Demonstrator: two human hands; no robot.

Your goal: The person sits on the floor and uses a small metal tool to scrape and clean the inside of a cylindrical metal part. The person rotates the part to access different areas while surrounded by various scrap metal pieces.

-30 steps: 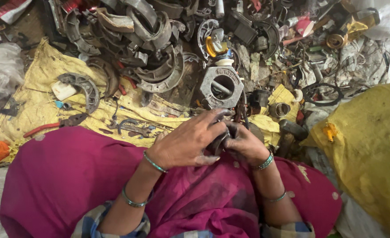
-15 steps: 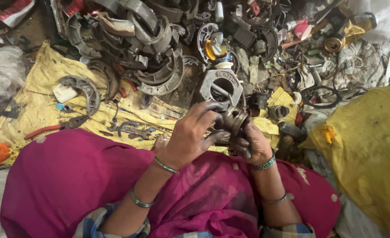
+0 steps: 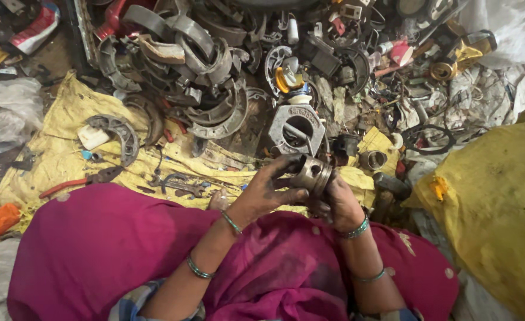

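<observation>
A grimy round metal part (image 3: 313, 174), like a piston with grooved rings, is held above my lap. My left hand (image 3: 268, 190) wraps its fingers over the part's left side and top. From underneath and to the right, my right hand (image 3: 338, 202) cups it. Both hands are blackened with grease and wear green bangles. My lap is covered by magenta cloth (image 3: 114, 249).
A heap of curved brake shoes (image 3: 209, 65) and scrap metal lies ahead. A square metal housing with a round hole (image 3: 298, 128) stands just beyond the hands. Red-handled pliers (image 3: 84, 180) lie on yellow cloth (image 3: 48, 160) at left. A yellow sack (image 3: 494, 208) is at right.
Both hands lifted the metal part up from the lap and turned it, so its ringed side now shows. The left hand shifted from covering it to gripping its side.
</observation>
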